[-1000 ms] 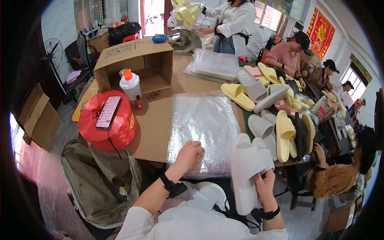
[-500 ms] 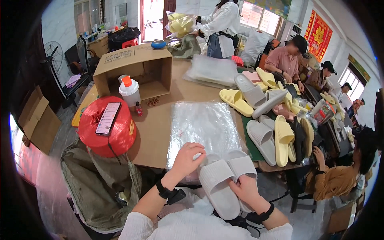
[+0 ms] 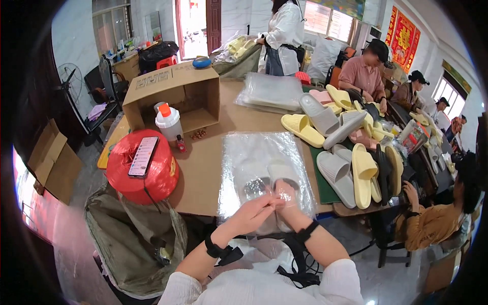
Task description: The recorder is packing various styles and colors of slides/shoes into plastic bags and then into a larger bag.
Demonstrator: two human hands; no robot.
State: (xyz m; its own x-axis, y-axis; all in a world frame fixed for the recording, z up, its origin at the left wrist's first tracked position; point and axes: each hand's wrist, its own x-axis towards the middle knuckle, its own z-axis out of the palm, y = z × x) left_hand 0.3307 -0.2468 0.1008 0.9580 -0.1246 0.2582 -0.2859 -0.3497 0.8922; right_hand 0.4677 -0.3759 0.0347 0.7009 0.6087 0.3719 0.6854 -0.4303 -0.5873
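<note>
White slippers (image 3: 277,175) in bag, under both hands.

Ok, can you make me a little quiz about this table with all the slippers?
1. True or false: a phone lies on the big red spool.
2. What are both hands, left hand and right hand, pushing into a clear plastic bag?
A. pale grey foam slippers
B. a book
C. a cup
3. What colour is the cap on the white plastic bottle?

Key: 1 true. 2 A, the pale grey foam slippers. 3 orange.
</note>
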